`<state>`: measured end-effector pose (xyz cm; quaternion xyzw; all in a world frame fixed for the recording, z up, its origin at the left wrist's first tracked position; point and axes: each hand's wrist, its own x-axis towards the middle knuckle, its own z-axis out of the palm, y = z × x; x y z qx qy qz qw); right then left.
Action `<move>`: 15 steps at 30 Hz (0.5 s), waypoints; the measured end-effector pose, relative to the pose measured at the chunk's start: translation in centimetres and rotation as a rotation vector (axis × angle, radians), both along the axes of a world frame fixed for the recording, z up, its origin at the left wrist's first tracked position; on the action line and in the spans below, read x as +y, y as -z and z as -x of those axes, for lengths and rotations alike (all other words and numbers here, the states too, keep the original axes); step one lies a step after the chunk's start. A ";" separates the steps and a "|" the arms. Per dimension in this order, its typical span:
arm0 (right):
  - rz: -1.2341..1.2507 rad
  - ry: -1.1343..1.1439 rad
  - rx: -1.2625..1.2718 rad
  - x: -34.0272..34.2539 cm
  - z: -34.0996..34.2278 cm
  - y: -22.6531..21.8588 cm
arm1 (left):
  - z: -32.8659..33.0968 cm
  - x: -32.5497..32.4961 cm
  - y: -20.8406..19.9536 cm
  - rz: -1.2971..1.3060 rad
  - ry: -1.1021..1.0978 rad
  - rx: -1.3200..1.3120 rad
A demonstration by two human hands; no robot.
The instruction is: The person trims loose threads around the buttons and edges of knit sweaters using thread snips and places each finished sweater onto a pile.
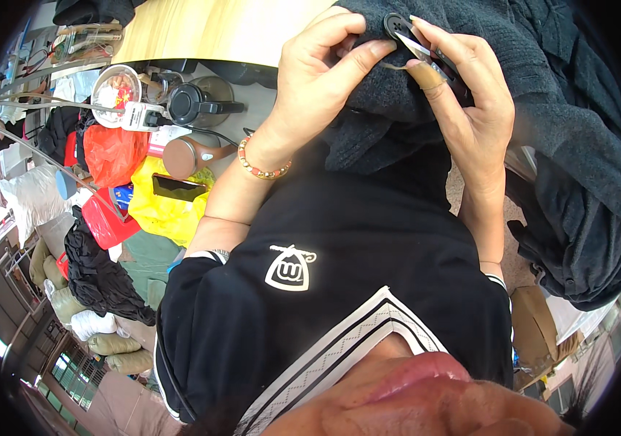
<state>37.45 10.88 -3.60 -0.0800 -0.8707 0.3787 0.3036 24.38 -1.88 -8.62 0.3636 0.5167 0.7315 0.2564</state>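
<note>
A dark grey knitted garment [565, 138] spreads over my lap and the table edge, trailing down at the right. On it is a round black button [397, 26] with holes. My left hand [318, 80] is closed on the knit just left of the button, thumb and fingers pinching the cloth. My right hand [474, 94] grips small thread snips [419, 49], their pale blades pointing at the button's lower edge. A tan covering wraps the right thumb. The snips' dark handle is partly hidden in my palm, and I cannot tell whether the blades touch thread.
A pale wooden tabletop [209, 29] lies ahead. To the left stand a jug with a black lid [187, 104], a clear tub [115, 98] and a brown-lidded cup [179, 158]. A phone [179, 187] rests on a yellow bag [169, 218], near a red bag [110, 156].
</note>
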 end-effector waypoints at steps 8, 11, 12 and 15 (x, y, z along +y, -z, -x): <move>-0.028 0.056 -0.006 0.2 0.0 0.4 | 0.1 0.5 0.0 0.013 -0.077 0.140; -0.027 0.082 0.055 0.1 0.4 0.5 | 0.2 0.6 0.1 0.022 -0.077 0.153; -0.027 0.082 0.056 0.2 0.4 0.6 | 0.2 0.6 0.1 0.020 -0.079 0.164; -0.074 0.083 0.077 0.3 0.3 0.7 | 0.2 0.7 0.3 0.015 -0.081 0.173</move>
